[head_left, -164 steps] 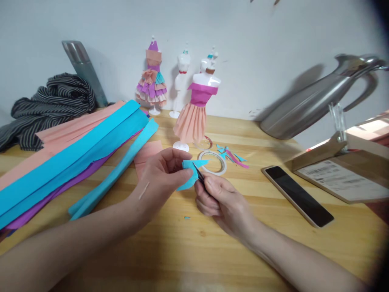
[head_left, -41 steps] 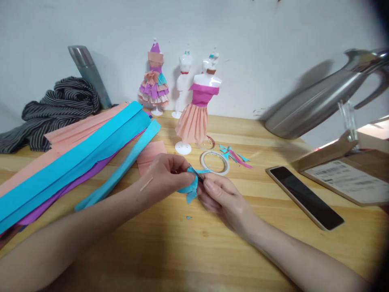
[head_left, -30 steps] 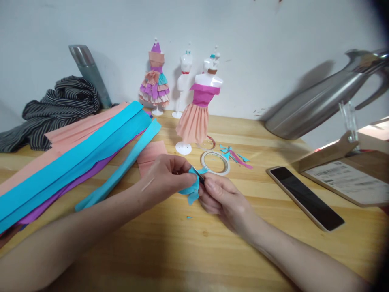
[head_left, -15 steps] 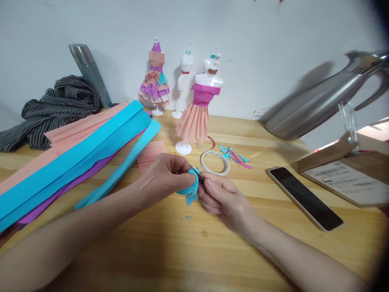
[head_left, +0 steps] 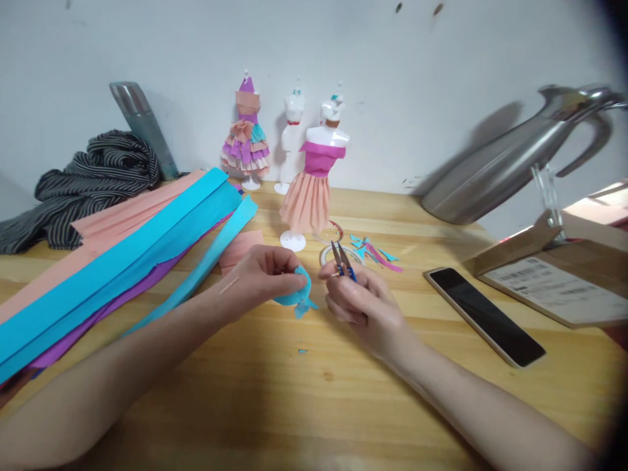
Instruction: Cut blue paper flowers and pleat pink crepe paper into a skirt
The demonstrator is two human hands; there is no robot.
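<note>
- While a tiered paper dress (head_left: 245,145) stands apparently finished at left, your left hand (head_left: 261,278) pinches a cut blue piece (head_left: 293,299) above the table (head_left: 294,412), its shaping seemingly incomplete.
- Your right hand (head_left: 367,299) grips scissors (head_left: 345,260), blades parted, just clear of it.
- Scraps (head_left: 380,256) lie beyond.
- Far right, the steel jug (head_left: 483,173) hides its contents; clear sticks (head_left: 546,196) rise at the cardboard box (head_left: 581,261).

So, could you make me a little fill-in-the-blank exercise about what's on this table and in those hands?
1. While the left hand pinches blue paper, the right hand holds a pair of ____.
2. The phone lies with its dark screen facing ____.
3. The dark cloth is patterned with pale ____.
4. The front mannequin wears a magenta top above a pleated pink ____.

Missing words: scissors; up; stripes; skirt.
</note>
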